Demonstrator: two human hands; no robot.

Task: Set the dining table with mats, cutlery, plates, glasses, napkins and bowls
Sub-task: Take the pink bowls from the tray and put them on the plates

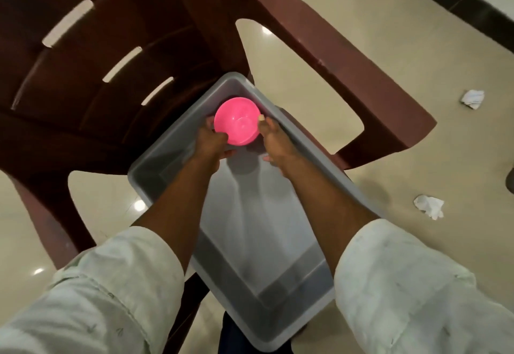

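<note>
Both hands reach into the far end of the grey tub (236, 242), where the pink bowl (237, 121) sits. The left hand (212, 138) curls round its left rim and the right hand (274, 138) pinches its right rim, likely to lift it level.

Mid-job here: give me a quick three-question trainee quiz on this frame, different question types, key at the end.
1. True or false: the pink bowl sits upside down.
2. Which hand grips the bowl's rim with curled fingers? A) left hand B) neither
3. Fill in: the grey tub sits beside a brown ____.

Key:
1. False; its opening faces up.
2. A. The right hand meets the other side of the rim, thumb against it.
3. Chair. Two crumpled papers lie on the floor to the right.
</note>
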